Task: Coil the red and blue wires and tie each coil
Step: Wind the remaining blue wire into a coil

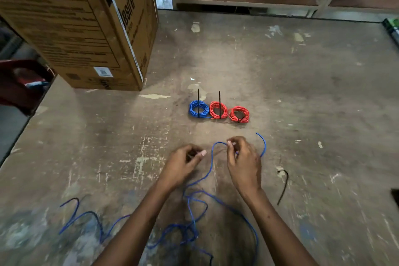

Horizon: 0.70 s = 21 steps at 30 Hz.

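Blue wire (210, 164), loose, runs in a tangle across the near part of the worn wooden table (302, 93), passing between my forearms. My right hand (243, 162) pinches it near its end between thumb and fingertips; from the pinch a small loop arches to the left, and the free end curves up and out past the hand on the right. My left hand (183, 163) sits just beside, fingers curled inward with the thumb forward; whether it actually holds any wire I cannot tell, as the palm is hidden.

Beyond my hands, three finished coils lie in a row, touching one another: a blue coil (199, 109) on the left, a red coil (218, 110) in the middle, a second red coil (239, 114) on the right. Each carries a black tie; on the first two the tails stick straight up.

One spare black tie (284, 185) lies on the table to my right. Large cardboard box (86, 24) stands at the far left.
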{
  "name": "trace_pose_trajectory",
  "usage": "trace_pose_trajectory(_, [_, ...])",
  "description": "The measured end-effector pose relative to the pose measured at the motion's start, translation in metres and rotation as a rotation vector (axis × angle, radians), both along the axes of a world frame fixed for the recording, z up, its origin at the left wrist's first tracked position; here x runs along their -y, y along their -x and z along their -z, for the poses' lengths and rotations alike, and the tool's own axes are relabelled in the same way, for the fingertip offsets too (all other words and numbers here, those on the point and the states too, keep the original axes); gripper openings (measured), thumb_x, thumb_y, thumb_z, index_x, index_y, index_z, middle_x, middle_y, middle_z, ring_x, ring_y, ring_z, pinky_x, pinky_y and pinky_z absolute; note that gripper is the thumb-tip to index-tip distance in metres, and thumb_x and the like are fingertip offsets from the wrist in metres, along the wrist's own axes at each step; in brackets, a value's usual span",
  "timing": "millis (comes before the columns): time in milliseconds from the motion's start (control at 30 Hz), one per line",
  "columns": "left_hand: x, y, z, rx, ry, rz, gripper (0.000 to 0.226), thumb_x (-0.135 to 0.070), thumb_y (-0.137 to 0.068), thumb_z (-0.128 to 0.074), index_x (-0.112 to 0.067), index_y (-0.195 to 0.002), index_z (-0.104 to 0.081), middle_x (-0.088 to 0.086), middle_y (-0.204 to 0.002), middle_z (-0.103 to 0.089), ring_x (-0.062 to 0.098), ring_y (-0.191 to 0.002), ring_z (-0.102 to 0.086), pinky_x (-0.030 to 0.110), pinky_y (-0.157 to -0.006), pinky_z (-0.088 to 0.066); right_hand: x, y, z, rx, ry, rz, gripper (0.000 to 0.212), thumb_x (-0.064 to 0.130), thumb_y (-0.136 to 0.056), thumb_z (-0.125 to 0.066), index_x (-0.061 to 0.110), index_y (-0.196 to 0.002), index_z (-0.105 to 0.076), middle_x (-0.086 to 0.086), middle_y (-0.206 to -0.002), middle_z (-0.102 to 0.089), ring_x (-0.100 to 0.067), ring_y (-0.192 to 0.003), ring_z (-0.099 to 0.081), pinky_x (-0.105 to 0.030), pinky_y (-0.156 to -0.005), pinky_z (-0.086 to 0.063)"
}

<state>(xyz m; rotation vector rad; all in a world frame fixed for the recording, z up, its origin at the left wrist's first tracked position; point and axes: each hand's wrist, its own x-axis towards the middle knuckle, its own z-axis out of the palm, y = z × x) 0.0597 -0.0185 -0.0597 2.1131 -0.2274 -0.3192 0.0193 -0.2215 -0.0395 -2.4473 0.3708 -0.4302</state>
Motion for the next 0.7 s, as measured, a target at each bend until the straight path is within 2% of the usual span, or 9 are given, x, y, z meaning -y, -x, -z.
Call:
trace_pose_trajectory(133, [0.016,0.031,0.009,-0.025,-0.241,0.179,0.037,-0.050,-0.092,-0.078,-0.023,-0.117,-0.075,-0.005,-0.100,-0.079,0.012,-0.094,-0.075,0.026,-0.082,-0.055,0.000,0.019,0.017,-0.393,-0.267,-0.103,0.032,0.042,-0.105,-0.060,0.015,-0.098,-0.077,-0.010,-0.091,-0.081,-0.032,-0.093,-0.076,-0.039,-0.077,-0.052])
trace_pose_trajectory(200, [0.021,0.039,0.013,-0.004,-0.252,0.177,0.026,-0.034,-0.092,-0.078,-0.023,-0.115,-0.077,-0.002,-0.100,-0.080,0.016,-0.095,-0.075,0.026,-0.084,-0.054,-0.004,0.026,0.028,-0.422,-0.545,-0.173,0.043,0.061,-0.095,-0.063,0.020,-0.092,-0.078,-0.001,-0.082,-0.079,-0.022,-0.076,-0.074,-0.041,-0.076,-0.054])
trace_pose_trajectory(267, [0.020,0.046,0.011,0.025,-0.206,0.142,0.021,-0.020,-0.091,-0.078,-0.023,-0.111,-0.079,-0.004,-0.099,-0.081,0.008,-0.092,-0.074,0.025,-0.085,-0.055,-0.007,0.034,0.043,-0.375,-0.687,-0.228,0.051,0.075,-0.084,-0.066,0.027,-0.095,-0.077,0.006,-0.079,-0.075,-0.014,-0.067,-0.067,-0.043,-0.070,-0.051])
trace_pose_trajectory(333, [0.014,0.050,0.002,0.052,-0.131,0.133,0.016,-0.013,-0.088,-0.082,-0.020,-0.102,-0.081,-0.003,-0.093,-0.081,0.006,-0.080,-0.072,0.027,-0.079,-0.058,-0.017,0.044,0.029,-0.319,-0.664,-0.227,0.039,0.065,-0.088,-0.069,0.029,-0.099,-0.076,0.009,-0.083,-0.075,-0.014,-0.070,-0.069,-0.039,-0.067,-0.053])
trace_pose_trajectory(400, [0.005,0.055,-0.010,0.044,-0.031,0.165,0.016,-0.006,-0.086,-0.084,-0.018,-0.095,-0.078,0.004,-0.086,-0.080,0.013,-0.070,-0.073,0.030,-0.071,-0.060,-0.027,0.052,0.008,-0.282,-0.640,-0.195,0.024,0.048,-0.097,-0.070,0.025,-0.099,-0.077,0.003,-0.081,-0.078,-0.016,-0.067,-0.071,-0.031,-0.061,-0.052])
trace_pose_trajectory(467, [-0.007,0.063,-0.022,0.012,0.068,0.183,0.013,-0.003,-0.089,-0.082,-0.007,-0.100,-0.076,0.006,-0.087,-0.079,0.008,-0.068,-0.071,0.023,-0.067,-0.058,-0.034,0.058,-0.001,-0.244,-0.694,-0.179,0.017,0.032,-0.102,-0.070,0.018,-0.095,-0.076,-0.004,-0.076,-0.076,-0.020,-0.060,-0.070,-0.030,-0.055,-0.053])
trace_pose_trajectory(567, [-0.036,0.073,-0.032,-0.006,0.062,0.142,0.022,-0.024,-0.095,-0.080,-0.014,-0.114,-0.076,-0.005,-0.099,-0.079,0.002,-0.080,-0.072,0.021,-0.074,-0.055,-0.043,0.069,-0.005,-0.231,-0.794,-0.147,0.012,0.019,-0.102,-0.071,0.013,-0.093,-0.069,-0.008,-0.078,-0.070,-0.030,-0.057,-0.072,-0.042,-0.060,-0.061])
trace_pose_trajectory(633, [-0.067,0.081,-0.032,0.017,-0.100,0.122,0.031,-0.043,-0.094,-0.078,-0.021,-0.116,-0.075,-0.008,-0.104,-0.078,0.006,-0.088,-0.072,0.028,-0.081,-0.056,-0.048,0.076,-0.004,-0.235,-0.750,-0.146,0.008,0.016,-0.102,-0.071,0.013,-0.095,-0.068,-0.006,-0.077,-0.070,-0.033,-0.059,-0.074,-0.051,-0.062,-0.065])
trace_pose_trajectory(700, [-0.101,0.094,-0.032,0.116,-0.321,0.113,0.054,-0.071,-0.085,-0.069,-0.030,-0.120,-0.073,-0.010,-0.115,-0.076,0.011,-0.107,-0.070,0.036,-0.095,-0.054,-0.050,0.082,-0.001,-0.215,-0.608,-0.155,0.006,0.015,-0.100,-0.070,0.020,-0.102,-0.069,-0.002,-0.074,-0.071,-0.026,-0.062,-0.077,-0.049,-0.065,-0.066])
